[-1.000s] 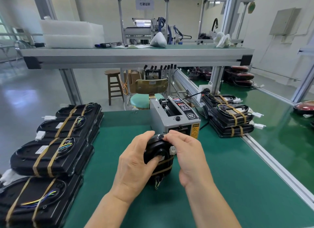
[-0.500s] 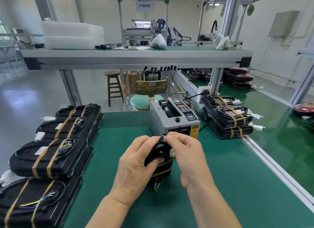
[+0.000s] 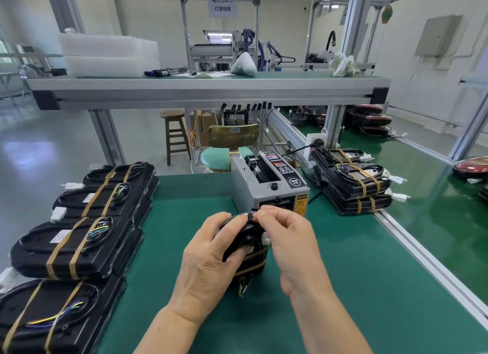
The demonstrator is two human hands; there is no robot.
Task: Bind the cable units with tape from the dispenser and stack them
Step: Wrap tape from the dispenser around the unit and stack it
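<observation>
A black cable unit point(image 3: 250, 250) stands on end on the green mat, right in front of the grey tape dispenser point(image 3: 269, 187). My left hand point(image 3: 208, 261) grips its left side, thumb across the face. My right hand point(image 3: 285, 237) pinches a strip of tape at the unit's top edge, just below the dispenser's slot. Two brown tape bands cross the unit lower down. A white connector shows at its right side.
Taped black units point(image 3: 76, 245) lie in stacked rows along the left of the green mat point(image 3: 343, 287). Another taped stack point(image 3: 353, 187) sits right of the dispenser by the aluminium rail. An overhead shelf point(image 3: 208, 87) spans the bench.
My right hand's fingers have moved up from the unit's side to its top edge, close to the dispenser slot. My left hand keeps its grip, and the unit stays in place.
</observation>
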